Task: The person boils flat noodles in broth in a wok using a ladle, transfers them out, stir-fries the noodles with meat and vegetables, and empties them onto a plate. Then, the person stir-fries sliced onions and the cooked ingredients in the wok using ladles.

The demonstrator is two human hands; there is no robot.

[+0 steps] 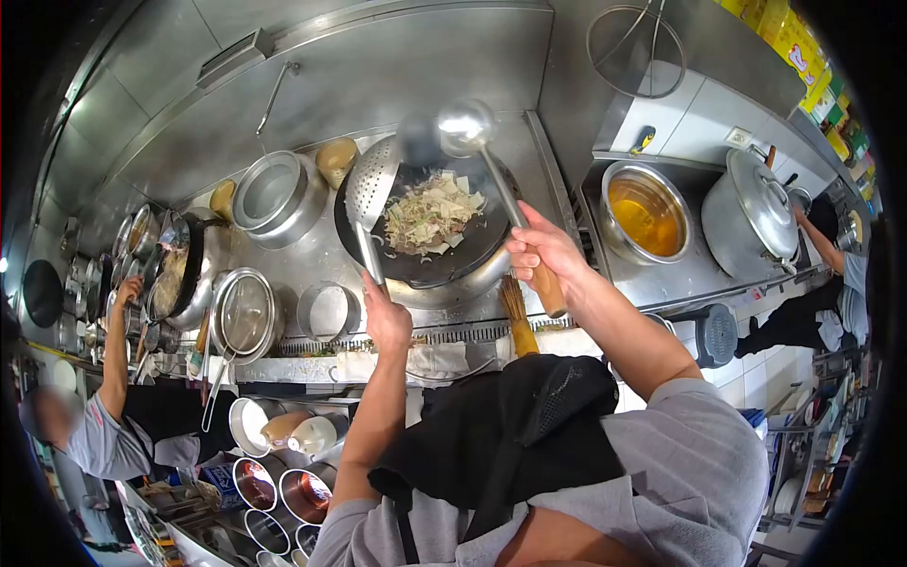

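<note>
A dark wok (354,227) on the range holds a heap of pale sliced food (435,213). My left hand (385,317) is wrapped round the handle of a perforated skimmer (371,180), whose bowl is at the wok's left rim. In my right hand (546,248) is the wooden handle of a metal ladle (466,128); its round bowl is raised over the wok's far edge. A blurred dark shape beside the ladle bowl cannot be made out. Near the wok's front right stands a bamboo brush (519,321).
Metal pots (271,194), a strainer (244,317) and an empty ring-shaped tin (327,312) stand left of the wok. Right are a pot of orange liquid (647,222) and a large lidded pot (751,219). Another person (113,425) works at the far left, one more (822,302) at the right.
</note>
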